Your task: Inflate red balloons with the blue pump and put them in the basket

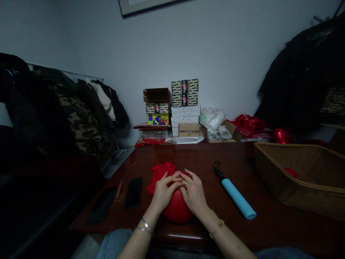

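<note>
A round, inflated red balloon (178, 208) rests near the front edge of the brown table, between my wrists. My left hand (165, 190) is closed on its upper left side, with thumb and fingers pinched together at the top. From the other side, my right hand (193, 189) pinches at the same spot, its fingertips meeting those of the left. The balloon's neck is hidden under my fingers. Just behind my hands lies a pile of limp red balloons (159, 174). A light blue hand pump (238, 198) with a black nozzle lies to the right.
Left of my hands lie a black phone (133, 193), a dark tablet-like slab (101, 205) and a small reddish stick (118, 190) with thin bands. A wicker basket (283, 185) stands at the right, a red item inside. Stacked boxes (185, 115) rise behind the table.
</note>
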{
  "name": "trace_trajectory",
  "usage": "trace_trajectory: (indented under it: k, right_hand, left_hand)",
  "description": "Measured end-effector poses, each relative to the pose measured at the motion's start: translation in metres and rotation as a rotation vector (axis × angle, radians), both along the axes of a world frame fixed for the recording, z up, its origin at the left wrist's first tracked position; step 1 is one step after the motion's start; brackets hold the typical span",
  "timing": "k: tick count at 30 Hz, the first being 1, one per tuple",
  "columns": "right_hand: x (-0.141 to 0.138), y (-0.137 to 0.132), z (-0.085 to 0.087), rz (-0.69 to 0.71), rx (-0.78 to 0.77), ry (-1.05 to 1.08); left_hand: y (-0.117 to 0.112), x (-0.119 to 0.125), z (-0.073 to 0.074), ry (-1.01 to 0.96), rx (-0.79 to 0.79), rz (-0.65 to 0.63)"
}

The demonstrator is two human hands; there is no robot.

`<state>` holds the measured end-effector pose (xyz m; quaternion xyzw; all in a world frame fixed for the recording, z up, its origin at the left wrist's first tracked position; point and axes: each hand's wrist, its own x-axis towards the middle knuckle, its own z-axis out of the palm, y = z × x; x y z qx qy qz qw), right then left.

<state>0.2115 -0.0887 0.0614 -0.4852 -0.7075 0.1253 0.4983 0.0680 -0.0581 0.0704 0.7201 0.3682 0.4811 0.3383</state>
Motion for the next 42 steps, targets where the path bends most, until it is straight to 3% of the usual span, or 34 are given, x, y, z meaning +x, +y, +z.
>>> trace_trajectory:
  k: [4, 8, 14, 19, 23, 29, 33, 39, 42]
  right_hand:
    - [0.007, 0.005, -0.005, 0.099, -0.028, 0.119]
    - [0.018, 0.011, -0.004, 0.098, -0.039, 0.219]
    - [0.025, 0.013, 0.013, 0.251, 0.008, 0.054]
    - [0.026, 0.019, 0.010, 0.280, 0.040, -0.022]
    - [0.034, 0.018, 0.011, 0.254, 0.045, -0.012]
    - [0.051, 0.000, 0.016, 0.245, 0.008, -0.064]
    - [0.050, -0.009, 0.012, 0.241, -0.007, -0.045]
    - [0.035, -0.016, 0.019, 0.361, -0.100, 0.170]
    - [0.019, -0.012, 0.023, 0.268, 0.000, 0.245]
  left_hand:
    - [-0.002, -0.001, -0.001, -0.050, -0.025, -0.012]
    - [-0.002, -0.006, 0.004, 0.126, 0.046, -0.045]
    - [-0.008, -0.009, 0.018, 0.405, 0.120, -0.133]
    - [-0.012, -0.009, 0.026, 0.462, 0.118, -0.168]
    - [-0.011, -0.013, 0.026, 0.382, 0.081, -0.144]
    - [0.000, -0.017, 0.016, 0.044, -0.116, -0.157]
    - [0.006, -0.012, 0.012, -0.039, -0.080, -0.080]
    - [0.004, -0.003, 0.013, 0.235, 0.119, 0.120]
    - [-0.001, 0.003, 0.014, 0.329, 0.232, 0.178]
